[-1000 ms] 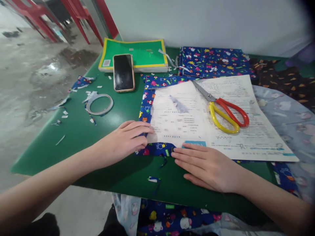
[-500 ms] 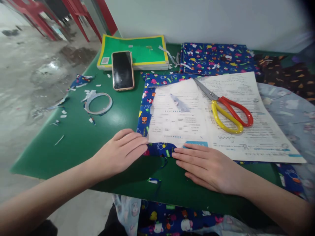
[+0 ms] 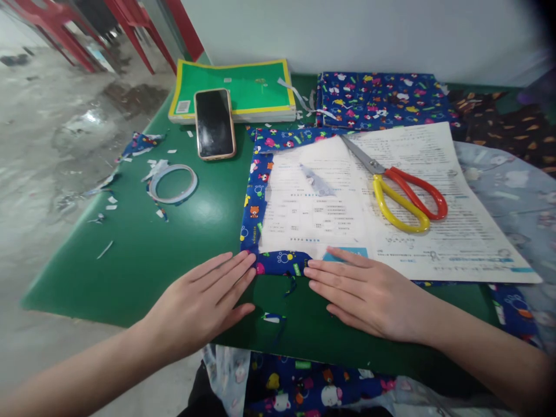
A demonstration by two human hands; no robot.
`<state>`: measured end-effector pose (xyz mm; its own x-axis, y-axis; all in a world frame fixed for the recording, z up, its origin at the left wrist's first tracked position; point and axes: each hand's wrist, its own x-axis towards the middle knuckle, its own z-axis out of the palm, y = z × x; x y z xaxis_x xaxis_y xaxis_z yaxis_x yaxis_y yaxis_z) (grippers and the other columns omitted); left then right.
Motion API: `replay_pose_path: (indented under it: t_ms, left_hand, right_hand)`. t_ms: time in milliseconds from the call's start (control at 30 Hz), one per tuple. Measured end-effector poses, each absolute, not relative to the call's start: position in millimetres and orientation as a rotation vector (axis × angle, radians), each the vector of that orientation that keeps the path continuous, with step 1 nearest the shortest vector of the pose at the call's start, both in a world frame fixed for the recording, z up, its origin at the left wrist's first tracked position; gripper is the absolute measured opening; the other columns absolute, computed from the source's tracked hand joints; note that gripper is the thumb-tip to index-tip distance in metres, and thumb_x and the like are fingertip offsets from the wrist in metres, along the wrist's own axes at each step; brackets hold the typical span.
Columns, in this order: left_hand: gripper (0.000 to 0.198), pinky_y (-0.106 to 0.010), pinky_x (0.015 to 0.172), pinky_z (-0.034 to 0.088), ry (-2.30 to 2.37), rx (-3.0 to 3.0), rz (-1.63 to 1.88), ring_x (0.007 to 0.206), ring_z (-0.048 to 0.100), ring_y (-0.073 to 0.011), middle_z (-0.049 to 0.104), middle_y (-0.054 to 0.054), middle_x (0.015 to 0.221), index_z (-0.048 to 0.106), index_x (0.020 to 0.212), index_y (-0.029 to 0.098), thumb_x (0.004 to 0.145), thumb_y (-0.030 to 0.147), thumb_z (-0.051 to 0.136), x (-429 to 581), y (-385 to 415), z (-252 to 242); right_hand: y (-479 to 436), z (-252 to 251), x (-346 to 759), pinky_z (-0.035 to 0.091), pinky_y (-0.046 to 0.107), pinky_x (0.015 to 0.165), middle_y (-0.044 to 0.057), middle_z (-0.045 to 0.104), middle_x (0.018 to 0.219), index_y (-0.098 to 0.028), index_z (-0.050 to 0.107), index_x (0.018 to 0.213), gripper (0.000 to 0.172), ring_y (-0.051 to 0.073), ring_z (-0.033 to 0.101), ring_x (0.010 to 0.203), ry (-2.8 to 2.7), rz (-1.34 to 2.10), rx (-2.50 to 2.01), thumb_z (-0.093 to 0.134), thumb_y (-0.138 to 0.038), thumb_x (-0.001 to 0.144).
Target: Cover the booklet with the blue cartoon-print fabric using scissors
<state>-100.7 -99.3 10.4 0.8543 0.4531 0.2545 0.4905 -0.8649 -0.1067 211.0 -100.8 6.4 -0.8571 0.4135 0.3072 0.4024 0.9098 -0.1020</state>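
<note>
Blue cartoon-print fabric, folded over printed pages on the green counter, is touched by the flattened left hand and right hand, nothing grasped; seemingly soft, it might best be held at its fold.

Scissors lie on the open book, with cloth folded along its left edge. Left of both lies the tape; behind that, the phone overlaps a closed book. Right of this sits a folded bundle, then possibly more fabric.
</note>
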Motion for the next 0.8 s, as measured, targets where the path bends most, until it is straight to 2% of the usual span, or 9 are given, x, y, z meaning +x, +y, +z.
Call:
replay_pose_path:
  t_ms: [167, 233, 367, 500, 667, 800]
  left_hand:
    - [0.046, -0.046, 0.089, 0.055, -0.764, -2.86, -0.327, 0.11, 0.065, -0.0309, 0.063, -0.02, 0.125, 0.062, 0.119, 0.0, 0.093, 0.037, 0.052, -96, -105, 10]
    - [0.047, -0.044, 0.087, 0.056, -0.767, -2.84, -0.354, 0.11, 0.065, -0.0306, 0.063, -0.021, 0.125, 0.062, 0.119, -0.001, 0.092, 0.037, 0.053, -95, -105, 9]
    - [0.039, -0.042, 0.086, 0.057, -0.764, -2.812, -0.354, 0.107, 0.067, -0.0268, 0.065, -0.017, 0.123, 0.062, 0.119, 0.003, 0.092, 0.031, 0.055, -95, -104, 7]
    - [0.031, -0.04, 0.086, 0.056, -0.723, -2.778, -0.37, 0.104, 0.068, -0.0246, 0.067, -0.015, 0.12, 0.064, 0.116, 0.005, 0.091, 0.022, 0.059, -96, -101, 8]
    - [0.022, -0.039, 0.093, 0.054, -0.695, -2.829, -0.41, 0.098, 0.07, -0.0194, 0.071, -0.008, 0.114, 0.066, 0.11, 0.012, 0.09, 0.019, 0.061, -100, -91, 10]
    - [0.021, -0.039, 0.103, 0.048, -0.65, -2.887, -0.486, 0.101, 0.069, -0.0182, 0.072, -0.005, 0.112, 0.066, 0.107, 0.013, 0.087, 0.017, 0.064, -106, -79, 9]
  right_hand:
    - [-105, 6, 212, 0.031, 0.045, 0.118, 0.009, 0.059, 0.13, -0.01, 0.058, 0.124, 0.041, 0.019, 0.049, 0.129, -2.81, -0.021, -0.606, 0.053, -0.031, 0.089]
    - [-105, 6, 213, 0.035, 0.044, 0.116, 0.01, 0.06, 0.129, -0.008, 0.058, 0.122, 0.041, 0.02, 0.049, 0.128, -2.788, -0.028, -0.59, 0.056, -0.031, 0.088]
    - [-101, 7, 217, 0.046, 0.038, 0.108, 0.01, 0.067, 0.117, -0.006, 0.064, 0.111, 0.033, 0.019, 0.058, 0.118, -2.717, -0.065, -0.545, 0.06, -0.025, 0.084]
    - [-96, 10, 219, 0.047, 0.039, 0.107, 0.007, 0.069, 0.114, -0.011, 0.067, 0.104, 0.024, 0.017, 0.061, 0.113, -2.721, -0.077, -0.54, 0.058, -0.023, 0.086]
    - [-95, 10, 223, 0.039, 0.049, 0.114, 0.006, 0.067, 0.117, -0.013, 0.067, 0.105, 0.023, 0.019, 0.06, 0.115, -2.748, -0.064, -0.554, 0.057, -0.022, 0.087]
    - [-95, 10, 228, 0.038, 0.047, 0.114, 0.006, 0.065, 0.123, -0.014, 0.063, 0.111, 0.027, 0.019, 0.058, 0.118, -2.75, -0.001, -0.548, 0.059, -0.02, 0.085]
